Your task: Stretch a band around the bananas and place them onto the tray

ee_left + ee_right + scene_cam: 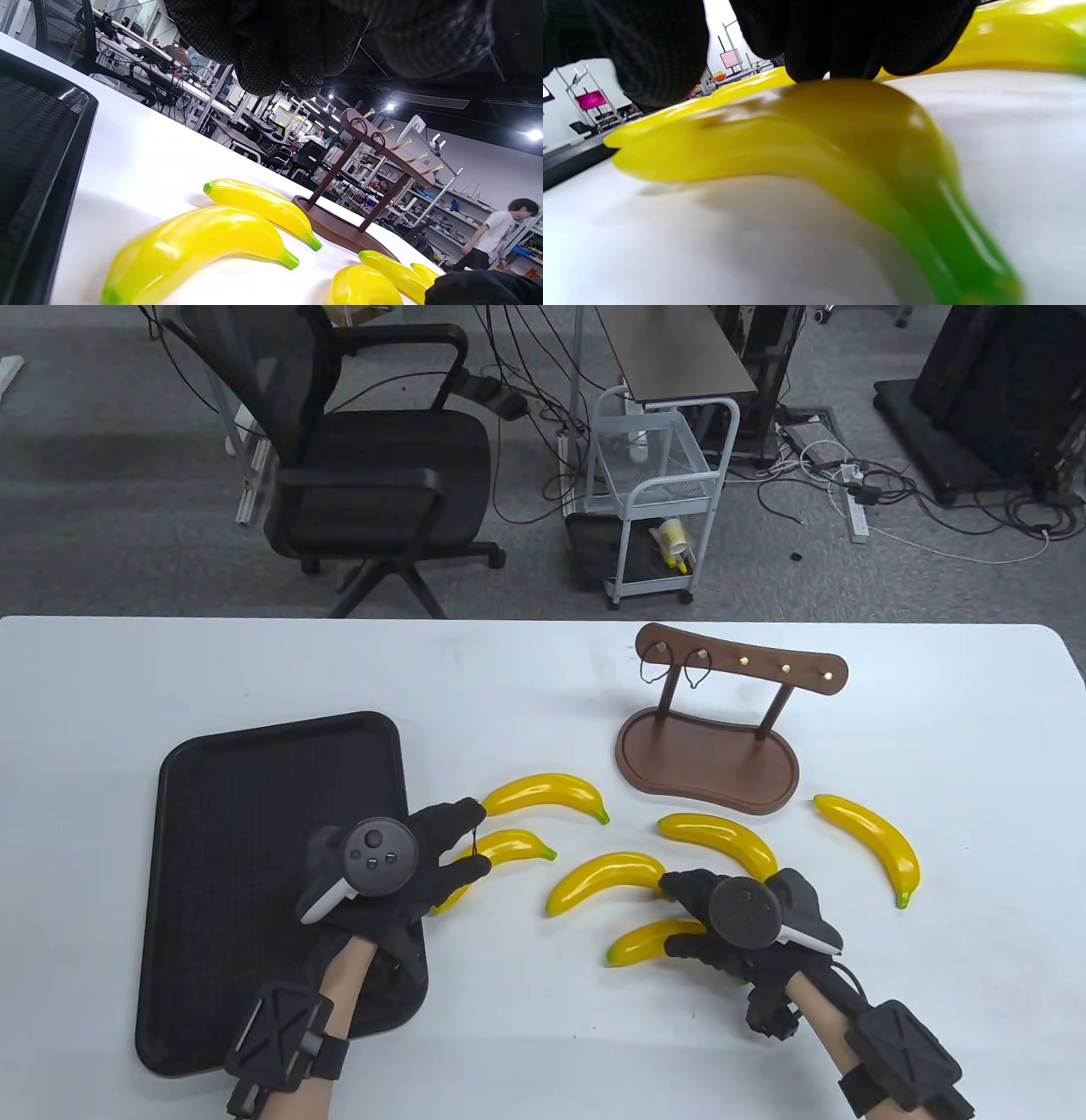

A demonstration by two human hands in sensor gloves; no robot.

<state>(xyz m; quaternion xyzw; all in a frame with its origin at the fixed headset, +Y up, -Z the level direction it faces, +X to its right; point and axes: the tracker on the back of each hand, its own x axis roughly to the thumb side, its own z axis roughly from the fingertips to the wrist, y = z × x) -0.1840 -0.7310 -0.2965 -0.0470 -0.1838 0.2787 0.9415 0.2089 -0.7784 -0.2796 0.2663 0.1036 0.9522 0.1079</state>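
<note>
Judging by their gloss, the bananas (pixel 607 879) at the tray's (pixel 280 742) three o'clock look stiff, light and slippery; take them mid-body. Your left hand (pixel 399 861) stretches the thin, elastic band (pixel 473 841) between spread fingers, while your right hand (pixel 721 920) curls onto the nearest banana (pixel 649 942).

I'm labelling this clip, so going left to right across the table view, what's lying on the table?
Black tray → left hand → right hand → far-right banana.

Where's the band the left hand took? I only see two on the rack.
In the table view the band is a thin loop stretched between the left hand's fingers, just right of the tray, over the nearest banana.
</note>
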